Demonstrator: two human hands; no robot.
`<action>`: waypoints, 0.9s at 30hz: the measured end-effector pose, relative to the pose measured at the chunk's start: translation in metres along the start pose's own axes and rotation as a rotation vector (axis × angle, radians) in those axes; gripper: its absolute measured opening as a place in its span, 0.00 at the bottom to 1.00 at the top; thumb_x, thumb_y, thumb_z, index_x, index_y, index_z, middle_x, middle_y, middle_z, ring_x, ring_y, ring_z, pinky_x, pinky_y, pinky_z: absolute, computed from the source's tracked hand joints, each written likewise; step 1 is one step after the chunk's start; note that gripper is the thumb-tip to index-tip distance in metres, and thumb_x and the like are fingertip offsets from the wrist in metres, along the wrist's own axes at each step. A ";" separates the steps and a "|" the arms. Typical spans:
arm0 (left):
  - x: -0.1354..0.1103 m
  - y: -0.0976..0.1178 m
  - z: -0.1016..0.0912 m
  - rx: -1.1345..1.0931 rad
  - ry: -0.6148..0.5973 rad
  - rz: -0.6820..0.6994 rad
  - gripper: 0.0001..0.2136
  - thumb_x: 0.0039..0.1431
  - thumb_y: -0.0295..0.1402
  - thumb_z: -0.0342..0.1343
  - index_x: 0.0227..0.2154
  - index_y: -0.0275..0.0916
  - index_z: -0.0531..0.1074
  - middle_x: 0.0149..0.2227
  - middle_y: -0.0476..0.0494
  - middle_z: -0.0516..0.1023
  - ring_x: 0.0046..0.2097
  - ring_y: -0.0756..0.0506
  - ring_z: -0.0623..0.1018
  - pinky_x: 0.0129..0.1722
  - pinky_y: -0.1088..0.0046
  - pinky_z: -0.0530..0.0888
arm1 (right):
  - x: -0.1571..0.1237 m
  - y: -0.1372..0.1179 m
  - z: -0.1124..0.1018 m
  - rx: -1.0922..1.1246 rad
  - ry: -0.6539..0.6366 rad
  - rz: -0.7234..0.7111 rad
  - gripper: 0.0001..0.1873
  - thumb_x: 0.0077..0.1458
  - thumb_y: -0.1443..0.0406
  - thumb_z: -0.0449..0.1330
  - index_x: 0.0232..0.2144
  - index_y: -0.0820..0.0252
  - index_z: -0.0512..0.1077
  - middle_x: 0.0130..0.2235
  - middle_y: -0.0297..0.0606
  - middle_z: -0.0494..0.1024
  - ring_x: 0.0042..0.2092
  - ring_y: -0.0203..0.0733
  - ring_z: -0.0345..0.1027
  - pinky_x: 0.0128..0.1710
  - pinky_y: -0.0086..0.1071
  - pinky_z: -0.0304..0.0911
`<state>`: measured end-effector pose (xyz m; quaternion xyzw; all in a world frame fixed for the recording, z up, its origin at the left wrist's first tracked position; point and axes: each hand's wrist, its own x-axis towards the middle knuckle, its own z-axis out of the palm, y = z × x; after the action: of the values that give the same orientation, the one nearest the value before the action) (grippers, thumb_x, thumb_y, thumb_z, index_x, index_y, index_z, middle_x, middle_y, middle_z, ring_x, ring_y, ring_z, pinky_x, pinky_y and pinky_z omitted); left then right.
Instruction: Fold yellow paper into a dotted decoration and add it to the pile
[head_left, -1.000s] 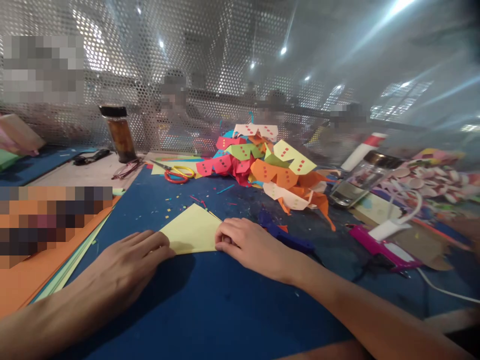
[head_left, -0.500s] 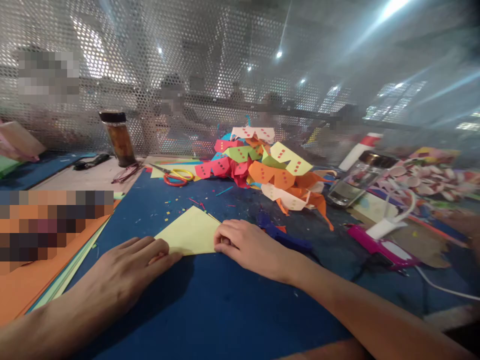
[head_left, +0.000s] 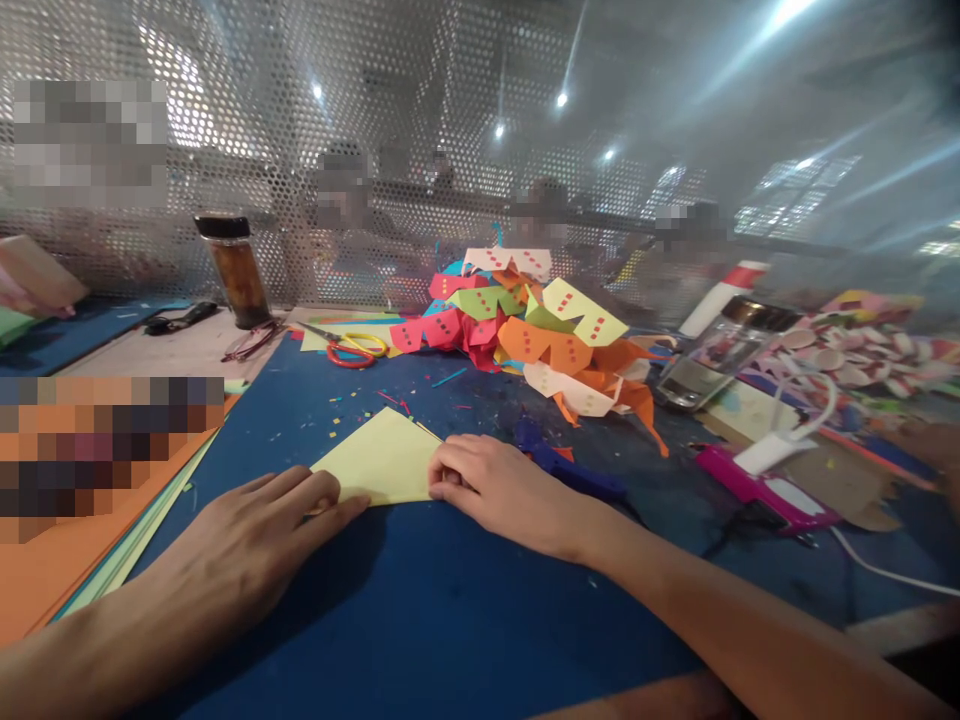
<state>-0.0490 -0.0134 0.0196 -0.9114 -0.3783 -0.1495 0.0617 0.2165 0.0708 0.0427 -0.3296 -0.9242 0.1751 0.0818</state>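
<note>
A pale yellow folded paper (head_left: 386, 458) lies on the blue mat (head_left: 420, 610), shaped like a triangle pointing away from me. My left hand (head_left: 251, 545) rests flat with fingers stretched out, its fingertips pressing the paper's near left edge. My right hand (head_left: 499, 490) has its fingers curled and pressed down on the paper's right corner. Neither hand lifts the paper off the mat.
A heap of coloured paper cut-outs (head_left: 540, 335) sits behind the paper. Scissors (head_left: 349, 347), a dark jar (head_left: 235, 270), a stack of orange sheets (head_left: 90, 550) at left, a blue tool (head_left: 566, 465), a pink device (head_left: 765, 495), a glue bottle (head_left: 724, 297) and a perforated metal screen (head_left: 420, 150) surround the mat.
My left fingertips have slid a little to the right along the paper's near edge. The right hand has stayed on the right corner.
</note>
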 end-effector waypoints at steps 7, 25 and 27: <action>0.004 0.001 0.003 0.041 0.021 0.013 0.17 0.68 0.25 0.42 0.54 0.42 0.70 0.37 0.43 0.76 0.34 0.45 0.76 0.33 0.69 0.76 | 0.000 0.002 0.001 -0.003 0.003 -0.010 0.04 0.64 0.67 0.58 0.34 0.59 0.71 0.39 0.35 0.77 0.41 0.39 0.67 0.42 0.34 0.58; 0.009 0.005 0.003 0.153 0.050 0.095 0.17 0.72 0.32 0.38 0.53 0.39 0.70 0.35 0.43 0.75 0.32 0.45 0.75 0.29 0.68 0.75 | 0.000 0.003 0.002 0.010 0.015 -0.007 0.04 0.62 0.66 0.58 0.35 0.59 0.72 0.39 0.37 0.78 0.41 0.40 0.69 0.42 0.34 0.58; 0.008 0.005 0.003 0.143 0.055 0.083 0.17 0.72 0.32 0.38 0.53 0.39 0.70 0.35 0.43 0.75 0.32 0.45 0.75 0.30 0.68 0.75 | 0.001 0.002 0.002 0.007 0.014 0.001 0.03 0.62 0.66 0.59 0.35 0.59 0.72 0.39 0.37 0.78 0.41 0.40 0.69 0.42 0.34 0.58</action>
<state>-0.0395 -0.0104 0.0193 -0.9151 -0.3481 -0.1445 0.1431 0.2169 0.0722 0.0405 -0.3310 -0.9228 0.1760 0.0894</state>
